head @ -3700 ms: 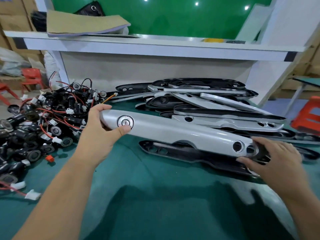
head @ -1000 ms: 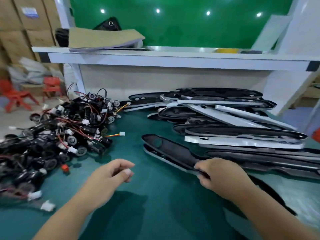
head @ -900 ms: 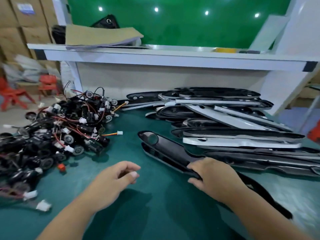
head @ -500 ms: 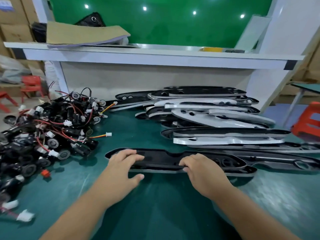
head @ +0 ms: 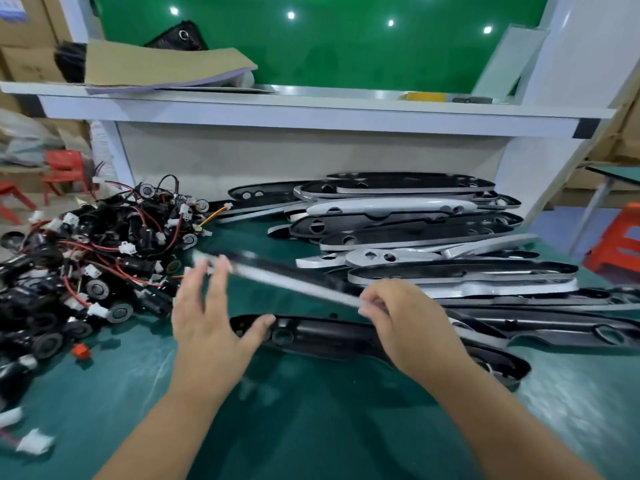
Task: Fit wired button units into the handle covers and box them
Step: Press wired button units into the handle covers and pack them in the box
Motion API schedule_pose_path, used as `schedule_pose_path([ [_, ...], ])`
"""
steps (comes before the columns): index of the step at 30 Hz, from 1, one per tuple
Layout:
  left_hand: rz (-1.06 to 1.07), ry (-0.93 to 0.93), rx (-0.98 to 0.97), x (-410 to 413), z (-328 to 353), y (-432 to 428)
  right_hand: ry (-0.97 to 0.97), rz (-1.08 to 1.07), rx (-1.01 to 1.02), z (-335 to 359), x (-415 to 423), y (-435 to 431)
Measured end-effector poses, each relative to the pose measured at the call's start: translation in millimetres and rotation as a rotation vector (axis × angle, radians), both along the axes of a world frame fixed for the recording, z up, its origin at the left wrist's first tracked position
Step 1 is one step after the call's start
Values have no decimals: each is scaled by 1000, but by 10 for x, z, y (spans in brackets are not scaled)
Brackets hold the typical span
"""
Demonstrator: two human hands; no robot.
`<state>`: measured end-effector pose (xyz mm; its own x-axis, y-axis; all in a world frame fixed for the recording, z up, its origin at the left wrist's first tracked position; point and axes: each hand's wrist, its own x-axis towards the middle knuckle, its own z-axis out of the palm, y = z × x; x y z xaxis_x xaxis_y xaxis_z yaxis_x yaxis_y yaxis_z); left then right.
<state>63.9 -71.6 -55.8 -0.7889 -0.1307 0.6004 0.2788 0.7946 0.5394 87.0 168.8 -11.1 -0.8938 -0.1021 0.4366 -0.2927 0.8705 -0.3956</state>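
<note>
One handle cover (head: 284,277), right hand (head: 412,327) gripping

Nothing legible shows: no text, brand or number. A blue-and-white label (head: 11,9) sits on a cardboard box (head: 41,27) far up and left of the right hand's (head: 408,320) grip on the handle cover (head: 284,277), its print too blurred to read.

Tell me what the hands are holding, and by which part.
Right hand pinches a lifted handle cover along its edge; open left hand touches its left end.
</note>
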Motion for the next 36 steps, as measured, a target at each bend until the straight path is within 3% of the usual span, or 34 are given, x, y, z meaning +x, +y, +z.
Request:
schedule_pose_path([
  [5, -180, -54, 260, 163, 171, 98, 252, -63, -571, 580, 85, 14],
  [9, -476, -187, 465, 256, 200, 287, 231, 127, -1319, 690, 121, 18],
  [14, -717, -409, 1195, 306, 272, 399, 4, 225, -1752, 382, 275, -69],
  [20, -936, -522, 1611, 312, 313, 151, -166, 204, -1861, -72, 483, -141],
  [24, -867, -648, 1557, 300, 280, 7, -165, 155, -1828, -122, 485, -101],
  [26, -834, -600, 1479, 287, 268, -34, -238, 128, -1741, -174, 486, -106],
  [31, -780, -522, 1447, 252, 279, -311, -438, 78, -1284, -221, 554, 3],
  [36, -851, -483, 1403, 473, 383, -301, -204, 10, -1655, 67, 493, 185],
])
